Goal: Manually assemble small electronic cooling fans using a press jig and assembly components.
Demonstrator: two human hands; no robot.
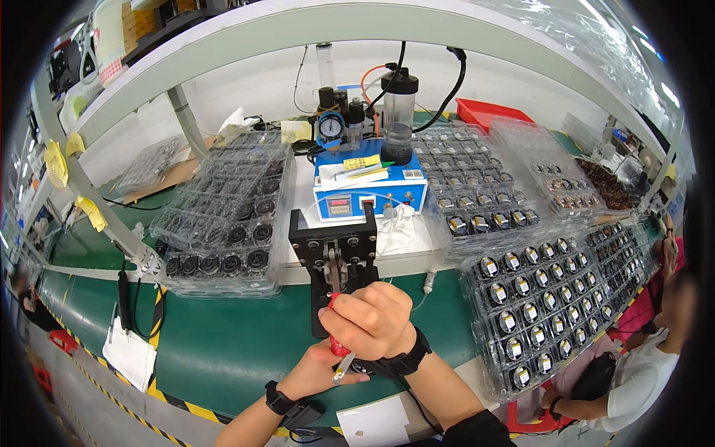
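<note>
My right hand [372,319] is wrapped round the red handle [338,347] of a toggle clamp. The clamp's metal lever [335,274] is mounted on a black fixture [307,246] that stands on the bench in front of me. Below, close to the table edge, my left hand [316,370] has its thumb and fingers closed around a small dark round part [363,366], mostly hidden by my right hand and wrist. A pale strip [343,366] sticks out beside that part. Both wrists wear black bands.
Behind the fixture stands a blue control box [371,195] with a liquid cylinder [398,112]. Stacked clear trays of black round parts [223,223] lie left; trays of labelled round parts [532,313] lie right. A white sheet [374,421] sits nearest me. Another person [633,372] sits right.
</note>
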